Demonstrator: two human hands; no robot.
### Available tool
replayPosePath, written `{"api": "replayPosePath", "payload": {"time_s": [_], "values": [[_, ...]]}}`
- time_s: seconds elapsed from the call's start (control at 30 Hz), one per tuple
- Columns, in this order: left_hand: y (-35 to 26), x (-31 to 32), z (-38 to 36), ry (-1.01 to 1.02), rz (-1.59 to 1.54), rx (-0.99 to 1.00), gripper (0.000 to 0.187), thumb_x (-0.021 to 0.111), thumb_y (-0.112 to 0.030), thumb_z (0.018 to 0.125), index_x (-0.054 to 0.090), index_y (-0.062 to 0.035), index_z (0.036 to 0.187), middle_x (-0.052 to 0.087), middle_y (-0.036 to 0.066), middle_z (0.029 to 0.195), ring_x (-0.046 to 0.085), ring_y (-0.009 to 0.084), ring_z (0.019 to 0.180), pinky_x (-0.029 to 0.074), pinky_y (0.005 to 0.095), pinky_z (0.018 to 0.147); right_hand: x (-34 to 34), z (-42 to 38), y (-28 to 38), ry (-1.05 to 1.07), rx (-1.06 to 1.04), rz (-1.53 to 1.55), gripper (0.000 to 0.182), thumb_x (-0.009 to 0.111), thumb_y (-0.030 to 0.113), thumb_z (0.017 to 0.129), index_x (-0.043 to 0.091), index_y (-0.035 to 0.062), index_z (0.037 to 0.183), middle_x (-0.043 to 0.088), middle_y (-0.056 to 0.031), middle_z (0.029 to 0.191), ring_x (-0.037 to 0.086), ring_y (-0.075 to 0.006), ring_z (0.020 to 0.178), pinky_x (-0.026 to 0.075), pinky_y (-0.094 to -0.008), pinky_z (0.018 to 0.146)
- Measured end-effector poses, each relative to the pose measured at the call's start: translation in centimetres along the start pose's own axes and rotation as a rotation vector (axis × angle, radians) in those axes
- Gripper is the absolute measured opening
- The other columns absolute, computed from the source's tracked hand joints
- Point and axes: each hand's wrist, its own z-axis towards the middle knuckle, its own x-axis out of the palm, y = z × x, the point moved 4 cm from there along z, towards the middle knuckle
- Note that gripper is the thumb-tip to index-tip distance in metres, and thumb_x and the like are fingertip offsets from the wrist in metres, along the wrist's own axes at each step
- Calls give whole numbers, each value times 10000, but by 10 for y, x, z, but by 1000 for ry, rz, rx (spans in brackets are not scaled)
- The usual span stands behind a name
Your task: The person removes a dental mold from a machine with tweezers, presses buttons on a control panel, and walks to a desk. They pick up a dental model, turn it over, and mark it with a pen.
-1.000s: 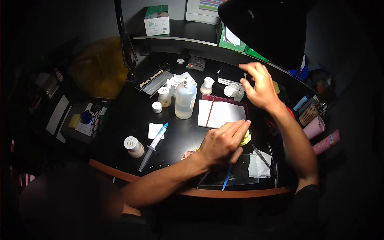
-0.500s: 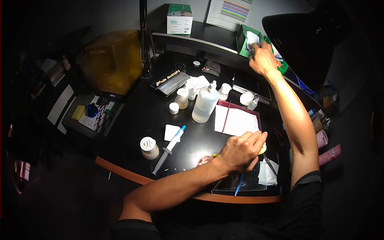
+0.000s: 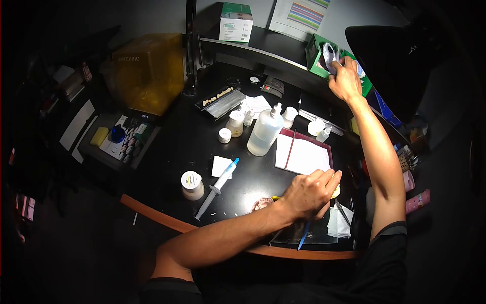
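Observation:
My right hand (image 3: pixel 347 80) reaches to the green box (image 3: pixel 315 54) on the raised shelf, its fingers pinched on a white tissue (image 3: pixel 329 54) at the opening. My left hand (image 3: pixel 310 195) is closed above the right front of the desk; what it grips is hidden. A blue stick (image 3: pixel 304 235) extends from beneath it, and a yellow item (image 3: pixel 336 192) shows beside its fingers. Left of that wrist lies a pinkish dental model (image 3: pixel 261 204). Dark tweezers-like tool (image 3: pixel 342 212) rests on a folded white tissue (image 3: pixel 340 226).
A large clear bottle (image 3: pixel 265 133) stands mid-desk before a white pad in a maroon tray (image 3: pixel 304 154). Nearby are a syringe (image 3: pixel 217 188), a lidded jar (image 3: pixel 192 186), small jars and a tray of teeth (image 3: pixel 218 99). A dark monitor (image 3: pixel 395 66) overhangs the right side.
The tissue at the green box now stands up and curls more beside my right fingers. My left hand keeps its place over the desk. The whole view has shifted slightly.

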Motion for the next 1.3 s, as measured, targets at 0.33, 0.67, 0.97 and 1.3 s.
{"api": "replayPosePath", "payload": {"time_s": [0.33,0.67,0.97,1.3], "values": [[-2,-2,1,10,-4,6,683,759,-98,695,610,115,1326,710,233,1235,740,327,1050,649,369,868,-14,-12,15,80,-13,-19,427,733,99,815,769,70,1239,576,-198,1326,543,-383,1326,512,-490,1114],[-3,-4,3,43,-8,-6,664,761,-83,709,604,110,1325,705,234,1244,741,331,1047,650,370,859,1,-12,12,-18,-132,-110,449,720,89,811,763,32,1254,590,-233,1355,576,-407,1292,511,-492,1117],[0,0,0,56,-2,-4,703,781,-113,709,598,115,1349,699,230,1256,729,326,1087,644,365,884,-8,-5,-4,-66,-23,-36,462,710,102,825,749,17,1278,574,-208,1336,589,-407,1303,514,-491,1105],[-1,0,0,60,13,-6,718,792,-127,697,612,118,1347,701,233,1267,734,317,1092,646,354,888,-15,-5,-9,-28,13,-63,470,694,105,839,742,23,1299,555,-212,1390,583,-408,1322,514,-493,1108]]}}
